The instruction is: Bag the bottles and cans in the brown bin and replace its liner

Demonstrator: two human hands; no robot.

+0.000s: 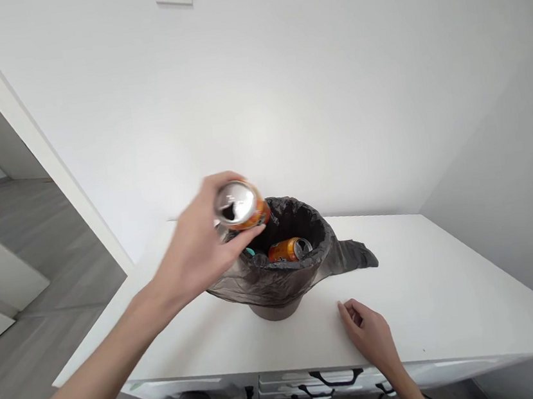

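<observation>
Black plastic lining (351, 257) hides most of the bin's (276, 310) wall and part of an orange can (285, 250) lying inside; a teal item (250, 252) there is mostly covered. Bare white tabletop (432, 283) stretches right to the wall (498, 151). The left hand's (199, 246) fingers grasp an opened can (243, 205) (slightly blurred) above the bin's left rim. The right hand's (370, 332) fingers curl loosely, empty, near the front edge.

Soft, bright light — pale glare mid-wall (257, 123), faint shadows on the white top (403, 286), motion blur around the raised can (241, 206).
</observation>
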